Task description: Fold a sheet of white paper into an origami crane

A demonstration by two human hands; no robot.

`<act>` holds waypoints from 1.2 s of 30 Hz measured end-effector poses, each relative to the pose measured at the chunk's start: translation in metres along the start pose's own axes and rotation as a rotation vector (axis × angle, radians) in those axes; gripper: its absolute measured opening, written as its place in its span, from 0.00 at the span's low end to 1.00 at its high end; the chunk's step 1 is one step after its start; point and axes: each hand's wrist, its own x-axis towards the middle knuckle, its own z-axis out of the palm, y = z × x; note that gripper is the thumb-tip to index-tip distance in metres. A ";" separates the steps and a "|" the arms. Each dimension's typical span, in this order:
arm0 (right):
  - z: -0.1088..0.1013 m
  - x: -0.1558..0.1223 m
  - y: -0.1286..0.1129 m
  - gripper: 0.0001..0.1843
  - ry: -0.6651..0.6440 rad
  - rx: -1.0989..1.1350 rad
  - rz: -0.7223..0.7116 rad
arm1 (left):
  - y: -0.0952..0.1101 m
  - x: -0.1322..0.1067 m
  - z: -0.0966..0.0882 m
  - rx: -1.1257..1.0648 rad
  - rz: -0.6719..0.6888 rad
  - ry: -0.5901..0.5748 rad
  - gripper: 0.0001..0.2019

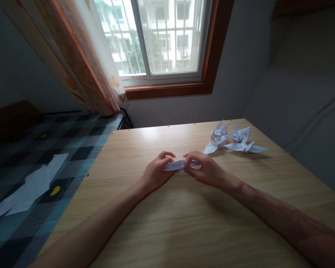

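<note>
Loose paper sheets (30,190) on bed (85,136), beyond tabletop (145,227) left edge. Left hand (159,169): fingers pinching left end of folded paper (175,166), mid-tabletop. Right hand (203,167): fingers clamped on its right part. Uneven pull could skew creases or tear it. Paper cranes (219,142) beyond right hand; wide sweep might knock them. Far edge well apart from hands; room to move between forearms.
</note>
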 end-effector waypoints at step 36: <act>0.002 -0.007 0.018 0.06 -0.131 -0.486 -0.390 | 0.000 -0.002 -0.008 0.329 0.403 -0.114 0.10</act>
